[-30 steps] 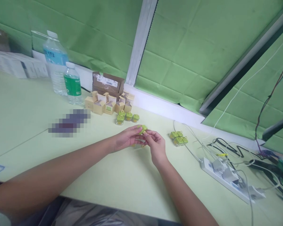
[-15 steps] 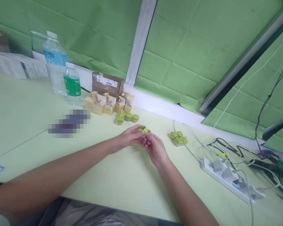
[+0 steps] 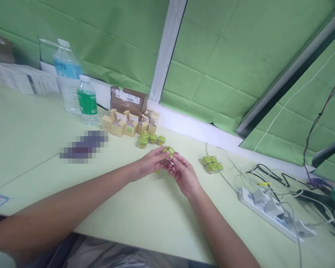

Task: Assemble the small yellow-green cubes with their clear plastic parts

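Left hand (image 3: 150, 166) pinched a small green piece (image 3: 169, 151) at its fingertips; right hand (image 3: 184, 174) met it, fingers closed on its near side, steadying it just above the table (image 3: 145, 212). Three like pieces (image 3: 152, 140) stood just beyond the grip; a green cluster (image 3: 211, 164) lay to its right.

Two hands, the left hand (image 3: 150, 165) and the right hand (image 3: 185, 175), met over one small green piece (image 3: 169, 151). Three small green jars (image 3: 152, 139) stood in a row, and a further cluster of green jars (image 3: 211, 163) lay to the right, its number too blurred to count. Two water bottles (image 3: 87, 99), one brown carton (image 3: 128, 98) and one power strip (image 3: 270, 210) were also on the table (image 3: 30, 134), beside a huddle of small tan boxes (image 3: 130, 123), too packed to count.
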A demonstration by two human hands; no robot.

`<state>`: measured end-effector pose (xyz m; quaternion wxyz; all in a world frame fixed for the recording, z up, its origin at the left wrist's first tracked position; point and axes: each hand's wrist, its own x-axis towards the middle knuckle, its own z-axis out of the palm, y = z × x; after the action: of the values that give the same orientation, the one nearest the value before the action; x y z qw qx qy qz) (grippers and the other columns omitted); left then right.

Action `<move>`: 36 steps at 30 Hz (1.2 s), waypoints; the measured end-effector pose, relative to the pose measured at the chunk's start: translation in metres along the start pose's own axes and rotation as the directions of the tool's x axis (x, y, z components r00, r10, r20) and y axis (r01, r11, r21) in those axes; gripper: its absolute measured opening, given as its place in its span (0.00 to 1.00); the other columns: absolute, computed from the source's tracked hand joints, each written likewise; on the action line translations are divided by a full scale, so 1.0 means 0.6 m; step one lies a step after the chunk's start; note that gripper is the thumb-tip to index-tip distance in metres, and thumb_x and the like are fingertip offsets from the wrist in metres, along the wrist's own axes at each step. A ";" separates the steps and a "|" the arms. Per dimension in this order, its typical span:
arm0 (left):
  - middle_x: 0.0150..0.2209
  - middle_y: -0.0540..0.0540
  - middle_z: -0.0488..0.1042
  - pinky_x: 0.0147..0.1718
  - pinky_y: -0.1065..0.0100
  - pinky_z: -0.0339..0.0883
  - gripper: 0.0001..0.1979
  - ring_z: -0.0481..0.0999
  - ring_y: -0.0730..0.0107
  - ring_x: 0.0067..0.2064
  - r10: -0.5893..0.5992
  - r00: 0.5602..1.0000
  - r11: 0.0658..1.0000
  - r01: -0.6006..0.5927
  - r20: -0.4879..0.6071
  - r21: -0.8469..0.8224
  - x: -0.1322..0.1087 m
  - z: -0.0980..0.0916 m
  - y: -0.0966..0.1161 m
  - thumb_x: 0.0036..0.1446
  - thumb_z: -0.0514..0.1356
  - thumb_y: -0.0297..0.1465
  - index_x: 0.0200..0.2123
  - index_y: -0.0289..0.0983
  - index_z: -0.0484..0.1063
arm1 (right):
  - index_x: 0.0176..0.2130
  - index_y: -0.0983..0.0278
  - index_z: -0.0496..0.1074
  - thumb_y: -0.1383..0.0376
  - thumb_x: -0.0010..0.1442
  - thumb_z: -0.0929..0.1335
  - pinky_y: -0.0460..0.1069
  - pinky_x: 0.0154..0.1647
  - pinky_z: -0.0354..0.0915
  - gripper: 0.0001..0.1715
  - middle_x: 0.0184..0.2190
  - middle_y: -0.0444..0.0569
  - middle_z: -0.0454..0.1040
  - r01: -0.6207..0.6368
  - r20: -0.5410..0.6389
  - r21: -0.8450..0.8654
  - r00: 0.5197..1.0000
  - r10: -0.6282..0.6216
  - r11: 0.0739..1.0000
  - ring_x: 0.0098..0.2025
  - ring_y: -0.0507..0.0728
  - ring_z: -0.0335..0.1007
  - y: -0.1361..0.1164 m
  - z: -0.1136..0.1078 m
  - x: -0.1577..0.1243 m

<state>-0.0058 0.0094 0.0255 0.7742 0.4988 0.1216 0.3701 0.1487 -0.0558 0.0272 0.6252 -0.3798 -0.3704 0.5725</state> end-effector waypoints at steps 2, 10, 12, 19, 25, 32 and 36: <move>0.37 0.45 0.77 0.41 0.63 0.72 0.17 0.78 0.65 0.37 -0.006 1.000 1.000 0.006 0.013 0.002 -0.002 0.002 0.000 0.59 0.67 0.40 0.47 0.37 0.73 | 0.38 0.61 0.79 0.60 0.46 0.80 0.45 0.27 0.69 0.18 0.32 0.45 0.78 -0.016 -0.005 0.002 1.000 0.016 1.000 0.25 0.48 0.66 0.001 -0.002 0.002; 0.38 0.42 0.77 0.41 0.62 0.72 0.20 0.77 0.63 0.39 -0.041 0.994 0.999 0.038 0.104 0.030 -0.005 0.006 0.002 0.62 0.63 0.43 0.50 0.35 0.73 | 0.32 0.62 0.77 0.58 0.46 0.81 0.44 0.30 0.70 0.16 0.23 0.40 0.73 -0.047 0.050 0.023 0.998 0.046 0.999 0.25 0.48 0.64 -0.003 -0.001 0.002; 0.38 0.41 0.76 0.41 0.62 0.71 0.20 0.76 0.64 0.39 -0.049 0.994 0.999 0.046 0.100 0.024 -0.005 0.005 0.002 0.63 0.63 0.43 0.50 0.35 0.73 | 0.33 0.63 0.79 0.58 0.48 0.81 0.44 0.30 0.70 0.16 0.23 0.41 0.72 -0.040 0.074 0.021 0.997 0.038 0.999 0.25 0.48 0.64 -0.003 -0.001 0.002; 0.39 0.41 0.76 0.40 0.64 0.70 0.21 0.76 0.64 0.39 -0.057 0.995 0.998 0.055 0.082 0.027 -0.006 0.004 0.002 0.63 0.62 0.43 0.52 0.34 0.72 | 0.33 0.63 0.79 0.57 0.47 0.81 0.42 0.28 0.69 0.17 0.23 0.41 0.71 -0.042 0.061 0.018 0.997 0.041 0.999 0.24 0.46 0.63 -0.002 -0.004 0.002; 0.38 0.42 0.75 0.39 0.64 0.70 0.20 0.76 0.64 0.38 -0.062 0.996 0.998 0.061 0.067 0.018 -0.004 0.002 -0.001 0.63 0.63 0.43 0.50 0.34 0.73 | 0.33 0.63 0.77 0.59 0.50 0.80 0.41 0.28 0.68 0.15 0.25 0.41 0.72 -0.046 0.083 0.035 0.996 0.043 0.998 0.24 0.46 0.63 0.001 -0.006 0.003; 0.36 0.43 0.75 0.38 0.65 0.71 0.19 0.76 0.66 0.37 -0.009 0.999 1.000 0.008 0.038 0.021 -0.001 0.003 -0.001 0.62 0.64 0.42 0.48 0.33 0.74 | 0.32 0.62 0.76 0.61 0.48 0.80 0.41 0.28 0.68 0.14 0.29 0.42 0.75 -0.023 0.070 0.080 0.997 0.017 0.997 0.26 0.47 0.65 -0.002 -0.002 0.001; 0.38 0.42 0.76 0.38 0.67 0.71 0.19 0.76 0.67 0.38 0.014 1.000 1.000 -0.014 -0.017 0.014 -0.001 0.006 -0.001 0.60 0.66 0.41 0.47 0.33 0.75 | 0.32 0.62 0.76 0.61 0.50 0.79 0.41 0.27 0.67 0.13 0.30 0.41 0.75 -0.009 0.075 0.087 0.997 0.002 0.996 0.25 0.46 0.63 -0.003 -0.002 0.002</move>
<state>-0.0037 0.0064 0.0265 0.7671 0.5019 0.1272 0.3789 0.1506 -0.0548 0.0282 0.6251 -0.3314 -0.3673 0.6037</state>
